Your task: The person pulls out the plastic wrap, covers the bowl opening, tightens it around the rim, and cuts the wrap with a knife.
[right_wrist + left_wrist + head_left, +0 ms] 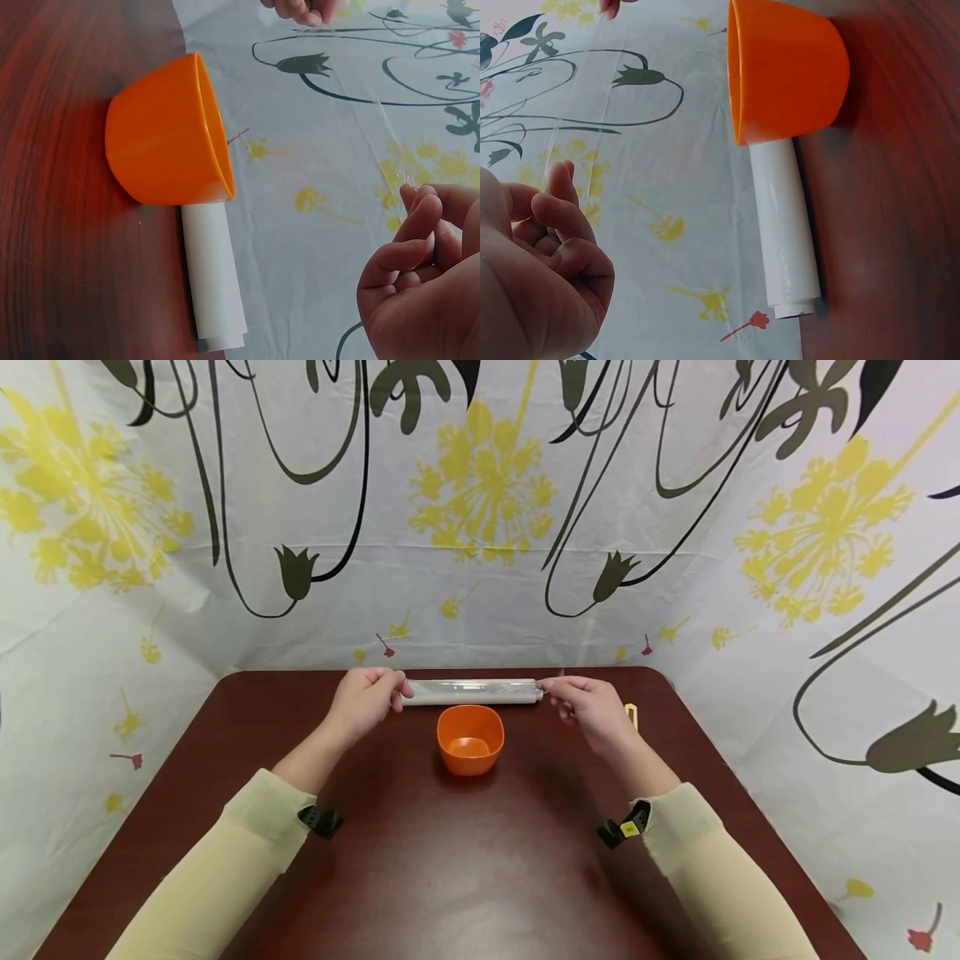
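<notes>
An orange bowl (470,752) stands upright on the table, its mouth facing up. Behind it lies a white roll of cling film (480,697), also seen past the bowl in the left wrist view (784,225). My left hand (367,697) is raised at the roll's left end in the head view, thumb and fingertips pinching clear cling film. On the other side my right hand (588,706) pinches the film too, and a crumpled bit of film (405,178) sticks out past its fingertips. The transparent sheet stretches between both hands, above the table, its outline mostly hard to see.
Beside the right hand lies a yellow-handled tool (632,716), partly hidden by that hand. The dark red-brown table (465,877) ends at a patterned cloth backdrop (480,627), which surrounds it at the back and sides.
</notes>
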A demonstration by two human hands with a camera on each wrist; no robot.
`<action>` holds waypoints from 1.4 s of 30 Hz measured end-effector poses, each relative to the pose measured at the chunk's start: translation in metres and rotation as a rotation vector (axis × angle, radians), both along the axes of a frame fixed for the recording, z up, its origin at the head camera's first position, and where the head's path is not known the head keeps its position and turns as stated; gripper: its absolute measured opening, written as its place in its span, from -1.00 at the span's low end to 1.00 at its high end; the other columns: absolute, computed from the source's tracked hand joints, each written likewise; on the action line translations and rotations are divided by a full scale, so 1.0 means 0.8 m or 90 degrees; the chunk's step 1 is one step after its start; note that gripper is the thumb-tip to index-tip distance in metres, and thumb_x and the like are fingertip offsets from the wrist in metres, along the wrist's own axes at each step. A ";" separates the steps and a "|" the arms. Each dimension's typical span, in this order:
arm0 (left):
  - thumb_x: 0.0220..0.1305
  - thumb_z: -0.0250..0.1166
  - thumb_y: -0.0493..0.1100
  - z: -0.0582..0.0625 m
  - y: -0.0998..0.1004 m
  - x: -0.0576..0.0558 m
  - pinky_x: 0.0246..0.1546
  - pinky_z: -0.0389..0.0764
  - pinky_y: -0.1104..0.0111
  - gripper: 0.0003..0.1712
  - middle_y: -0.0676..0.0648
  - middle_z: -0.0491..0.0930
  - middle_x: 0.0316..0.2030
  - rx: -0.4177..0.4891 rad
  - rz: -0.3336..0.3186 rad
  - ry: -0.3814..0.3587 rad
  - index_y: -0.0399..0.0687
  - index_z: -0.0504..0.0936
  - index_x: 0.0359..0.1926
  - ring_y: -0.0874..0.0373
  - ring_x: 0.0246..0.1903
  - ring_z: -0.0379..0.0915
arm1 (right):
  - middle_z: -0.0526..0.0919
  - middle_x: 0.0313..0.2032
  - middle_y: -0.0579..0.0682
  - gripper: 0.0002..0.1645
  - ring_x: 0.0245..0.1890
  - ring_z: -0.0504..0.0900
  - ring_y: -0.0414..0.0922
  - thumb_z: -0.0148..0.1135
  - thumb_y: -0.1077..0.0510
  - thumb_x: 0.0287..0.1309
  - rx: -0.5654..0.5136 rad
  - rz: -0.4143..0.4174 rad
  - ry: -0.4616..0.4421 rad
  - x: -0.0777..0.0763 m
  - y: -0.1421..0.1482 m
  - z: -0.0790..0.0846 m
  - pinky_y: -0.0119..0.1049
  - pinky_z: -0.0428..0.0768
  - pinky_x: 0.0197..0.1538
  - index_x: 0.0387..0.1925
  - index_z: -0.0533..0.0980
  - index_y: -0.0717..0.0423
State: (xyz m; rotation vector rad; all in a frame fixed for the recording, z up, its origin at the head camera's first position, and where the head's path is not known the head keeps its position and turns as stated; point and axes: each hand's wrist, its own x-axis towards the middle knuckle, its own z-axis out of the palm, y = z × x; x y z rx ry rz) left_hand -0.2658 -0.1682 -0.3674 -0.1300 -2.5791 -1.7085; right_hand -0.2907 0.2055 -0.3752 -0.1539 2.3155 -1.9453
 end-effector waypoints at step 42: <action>0.74 0.05 0.06 -0.036 0.002 0.071 -0.55 0.38 0.32 -0.53 -0.14 0.63 -0.44 -0.046 -0.045 -0.019 -0.08 0.76 -0.20 0.02 -0.57 0.37 | 0.70 -0.38 -0.06 -0.73 -0.38 0.67 0.14 0.38 -0.09 0.52 0.213 -0.013 0.120 0.068 0.010 -0.022 -0.24 0.59 -0.39 -0.10 0.79 0.00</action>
